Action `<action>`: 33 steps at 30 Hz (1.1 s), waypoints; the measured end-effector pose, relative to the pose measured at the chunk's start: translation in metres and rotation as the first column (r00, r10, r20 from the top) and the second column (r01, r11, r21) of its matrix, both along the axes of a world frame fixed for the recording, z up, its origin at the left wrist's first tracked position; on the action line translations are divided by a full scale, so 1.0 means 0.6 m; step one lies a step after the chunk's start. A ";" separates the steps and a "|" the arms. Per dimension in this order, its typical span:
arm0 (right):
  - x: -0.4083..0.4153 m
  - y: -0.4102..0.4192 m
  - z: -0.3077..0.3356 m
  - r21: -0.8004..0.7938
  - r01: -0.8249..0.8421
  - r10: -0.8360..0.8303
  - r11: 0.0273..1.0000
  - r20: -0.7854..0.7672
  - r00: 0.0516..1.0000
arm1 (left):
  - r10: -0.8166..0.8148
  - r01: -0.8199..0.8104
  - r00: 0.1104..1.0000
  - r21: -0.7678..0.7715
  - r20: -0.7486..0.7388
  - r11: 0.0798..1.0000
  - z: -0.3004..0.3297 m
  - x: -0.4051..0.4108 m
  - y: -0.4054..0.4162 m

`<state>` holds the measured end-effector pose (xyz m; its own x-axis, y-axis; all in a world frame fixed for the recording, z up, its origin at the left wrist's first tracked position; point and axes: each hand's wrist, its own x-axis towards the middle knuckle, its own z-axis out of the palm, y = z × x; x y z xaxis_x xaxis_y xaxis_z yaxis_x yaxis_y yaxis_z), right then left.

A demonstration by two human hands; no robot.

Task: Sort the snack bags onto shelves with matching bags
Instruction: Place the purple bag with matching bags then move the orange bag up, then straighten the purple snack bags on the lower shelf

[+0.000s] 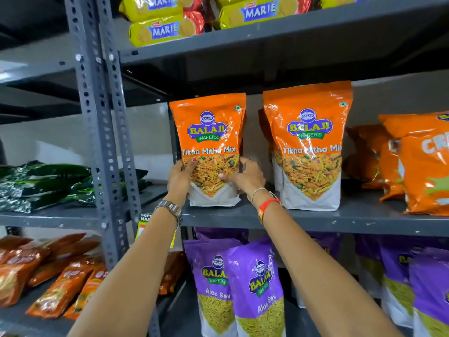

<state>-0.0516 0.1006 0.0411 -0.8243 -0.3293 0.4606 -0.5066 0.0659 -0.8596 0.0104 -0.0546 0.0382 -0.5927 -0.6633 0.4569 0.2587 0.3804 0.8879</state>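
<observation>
Orange snack bag (209, 147): upright on grey shelf (315, 218) beside matching bag (308, 147), clasped low between left hand (179, 178) and right hand (245, 177); risk: tall, may topple forward once released.

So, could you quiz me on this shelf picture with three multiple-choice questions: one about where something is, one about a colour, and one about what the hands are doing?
1. Where do the purple Aloo Sev bags stand?
A. On the shelf below the orange Tikha Mitha Mix bags
B. On the top shelf
C. Left of the grey upright

2. What colour are the Marie biscuit packs?
A. Purple
B. Yellow
C. Green

3. What are the hands doing?
A. Hanging free
B. Both gripping one orange bag
C. Each lifting a separate bag

Answers:
1 A: they sit directly under the orange row.
2 B: yellow wrappers with blue labels.
3 B: the left hand and right hand clasp the sides of the held Tikha Mitha Mix bag, upright on the shelf.
</observation>
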 end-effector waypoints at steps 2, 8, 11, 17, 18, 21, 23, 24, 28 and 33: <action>-0.009 -0.008 -0.011 0.017 0.004 -0.004 1.000 -0.018 1.000 | 0.034 -0.033 0.999 -0.033 0.016 0.999 -0.007 -0.002 0.002; -0.021 -0.013 -0.020 0.003 -0.001 0.001 1.000 -0.011 1.000 | 0.250 -0.215 0.963 -0.276 0.099 0.937 -0.013 0.002 0.013; -0.009 -0.004 -0.031 -0.057 -0.016 0.016 0.998 -0.012 1.000 | 0.445 -0.361 0.891 -0.448 0.094 0.818 -0.031 0.013 0.017; 0.056 0.066 -0.123 -0.401 0.024 -0.078 0.916 -0.120 0.990 | 0.468 -0.509 0.859 -0.436 -0.205 0.743 -0.120 0.042 0.061; 0.066 0.080 -0.151 -0.454 0.042 -0.112 0.890 -0.128 0.985 | 0.455 -0.530 0.848 -0.453 -0.273 0.717 -0.144 0.047 0.072; 0.086 0.116 -0.255 -0.559 0.099 -0.157 0.823 -0.056 0.986 | 0.372 -0.541 0.836 -0.499 -0.402 0.677 -0.233 0.063 0.100; 0.081 0.134 -0.336 -0.540 0.146 -0.148 0.829 0.040 0.988 | 0.310 -0.495 0.862 -0.532 -0.401 0.687 -0.310 0.069 0.118; 0.073 0.142 -0.375 -0.515 0.173 -0.143 0.840 0.097 0.985 | 0.285 -0.456 0.884 -0.549 -0.370 0.701 -0.353 0.071 0.127; 0.020 0.159 -0.493 -0.317 0.265 -0.167 0.911 0.305 0.938 | 0.174 -0.204 0.978 -0.338 -0.117 0.919 -0.491 0.071 0.176; -0.030 0.172 -0.561 -0.018 0.040 -0.016 0.999 0.689 0.724 | 0.129 -0.076 0.986 0.406 -0.104 0.911 -0.570 0.071 0.253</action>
<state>-0.0698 0.2039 -0.2952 -0.9271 -0.2970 -0.2285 0.2273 0.0393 -0.9730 0.0532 0.0973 -0.3040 -0.4670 -0.8597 0.2071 0.3565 0.0312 0.9338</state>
